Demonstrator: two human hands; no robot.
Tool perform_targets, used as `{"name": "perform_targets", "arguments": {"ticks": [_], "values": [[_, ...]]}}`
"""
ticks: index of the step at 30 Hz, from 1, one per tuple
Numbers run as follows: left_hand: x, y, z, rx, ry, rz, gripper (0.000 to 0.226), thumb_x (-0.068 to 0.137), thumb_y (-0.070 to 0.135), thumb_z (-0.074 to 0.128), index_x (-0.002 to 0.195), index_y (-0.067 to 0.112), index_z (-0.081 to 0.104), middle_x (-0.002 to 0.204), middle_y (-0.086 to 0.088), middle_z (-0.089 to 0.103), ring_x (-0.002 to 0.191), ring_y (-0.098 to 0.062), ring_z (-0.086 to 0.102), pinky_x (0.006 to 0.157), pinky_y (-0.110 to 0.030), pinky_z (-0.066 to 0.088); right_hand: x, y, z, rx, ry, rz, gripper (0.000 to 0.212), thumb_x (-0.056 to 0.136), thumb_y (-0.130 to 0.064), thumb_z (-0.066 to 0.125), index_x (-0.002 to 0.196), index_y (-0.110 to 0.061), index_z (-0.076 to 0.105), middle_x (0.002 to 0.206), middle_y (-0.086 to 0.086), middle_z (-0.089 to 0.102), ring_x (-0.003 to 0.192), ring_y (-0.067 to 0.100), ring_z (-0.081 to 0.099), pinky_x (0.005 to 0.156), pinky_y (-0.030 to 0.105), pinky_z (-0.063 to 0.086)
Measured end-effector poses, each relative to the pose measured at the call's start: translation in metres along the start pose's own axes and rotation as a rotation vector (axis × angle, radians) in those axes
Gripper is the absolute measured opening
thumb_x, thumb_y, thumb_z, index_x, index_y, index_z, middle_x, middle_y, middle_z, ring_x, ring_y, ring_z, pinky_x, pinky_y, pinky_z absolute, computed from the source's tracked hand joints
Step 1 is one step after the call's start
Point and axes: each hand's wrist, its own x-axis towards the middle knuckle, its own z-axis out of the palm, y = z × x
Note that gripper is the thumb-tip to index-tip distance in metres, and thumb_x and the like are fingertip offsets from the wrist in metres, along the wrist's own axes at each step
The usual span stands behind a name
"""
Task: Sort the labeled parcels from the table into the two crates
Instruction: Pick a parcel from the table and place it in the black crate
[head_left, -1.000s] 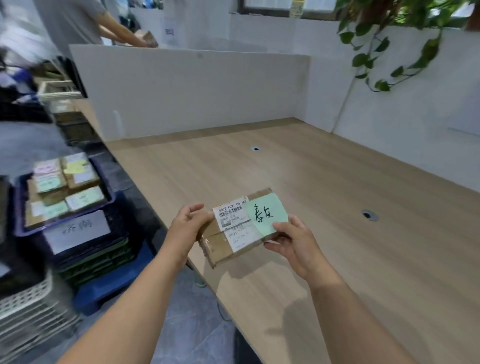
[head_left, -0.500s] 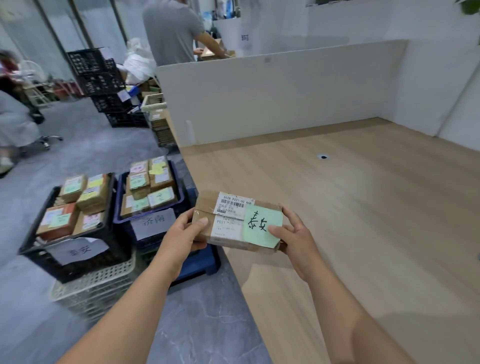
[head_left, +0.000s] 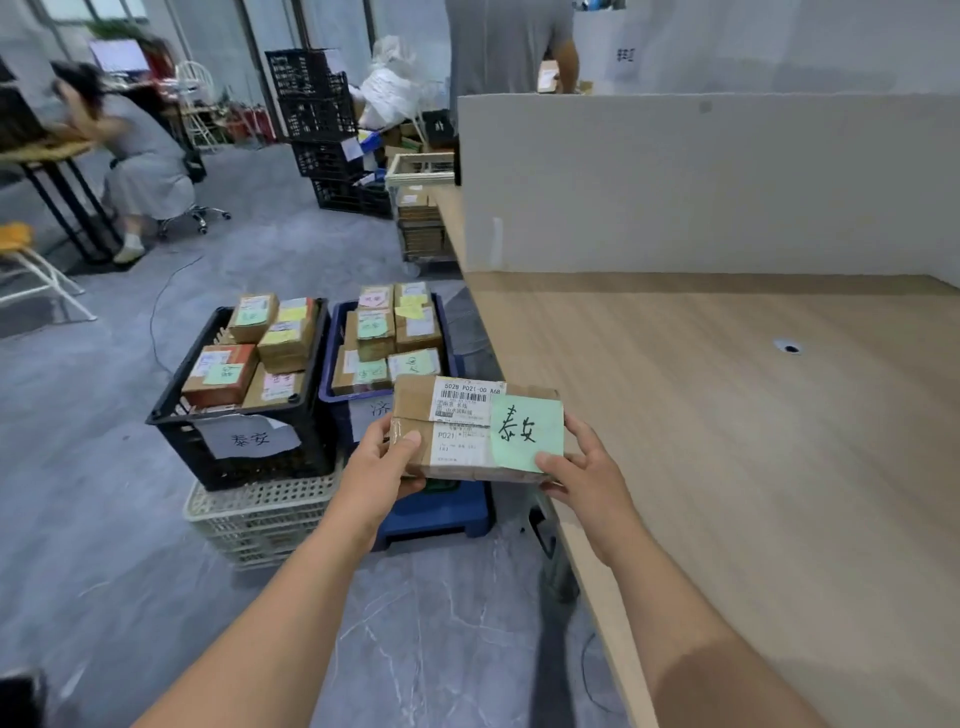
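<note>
My left hand (head_left: 384, 467) grips the left end of the parcel (head_left: 457, 431), thumb on top. My right hand (head_left: 587, 478) pinches the right end, thumb on the green note (head_left: 524, 431). The parcel's in the air at the edge of the bench (head_left: 727, 441), long axis side to side between my hands. Its note matches the sign (head_left: 249, 439) on the black crate (head_left: 179, 447), low to my left, past the blue crate (head_left: 330, 364). Left hand's nearer, so I'd say it leads.
</note>
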Motion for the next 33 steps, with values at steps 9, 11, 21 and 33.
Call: {"name": "perform_targets", "arguments": {"ticks": [9,11,21,33], "values": [[0.071,0.017,-0.153,0.197,0.079,0.039,0.045,0.096,0.037,0.050,0.140,0.031,0.040,0.133,0.005,0.054,0.117,-0.017,0.053,0.101,-0.039,0.044,0.066,-0.030,0.153,-0.046,-0.122,-0.021,0.055,0.088,0.001,0.063,0.126,-0.037,0.053,0.096,0.000,0.076,0.082,0.014,0.068,0.078,0.033,0.055],[0.087,0.015,-0.192,0.235,0.110,0.028,0.053,0.094,0.041,0.052,0.144,0.030,0.036,0.142,0.003,0.047,0.125,-0.019,0.048,0.106,-0.044,0.040,0.083,-0.028,0.187,-0.056,-0.130,-0.003,0.054,0.087,-0.001,0.065,0.127,-0.037,0.053,0.096,-0.001,0.076,0.089,0.019,0.069,0.082,0.037,0.055],[0.138,-0.021,-0.319,0.530,0.190,-0.003,0.060,0.093,0.039,0.053,0.147,0.028,0.031,0.150,-0.001,0.038,0.134,-0.019,0.040,0.109,-0.045,0.036,0.143,0.006,0.313,-0.092,-0.158,0.110,0.052,0.088,-0.006,0.066,0.130,-0.032,0.052,0.112,-0.003,0.070,0.102,0.021,0.066,0.086,0.037,0.055],[0.255,-0.034,-0.358,0.698,0.143,-0.061,0.073,0.091,0.039,0.059,0.151,0.024,0.022,0.152,0.003,0.033,0.138,-0.017,0.033,0.110,-0.035,0.034,0.256,0.038,0.386,-0.121,-0.215,0.236,0.057,0.090,-0.008,0.065,0.140,-0.027,0.046,0.119,0.000,0.066,0.107,0.023,0.064,0.096,0.045,0.052]]}}
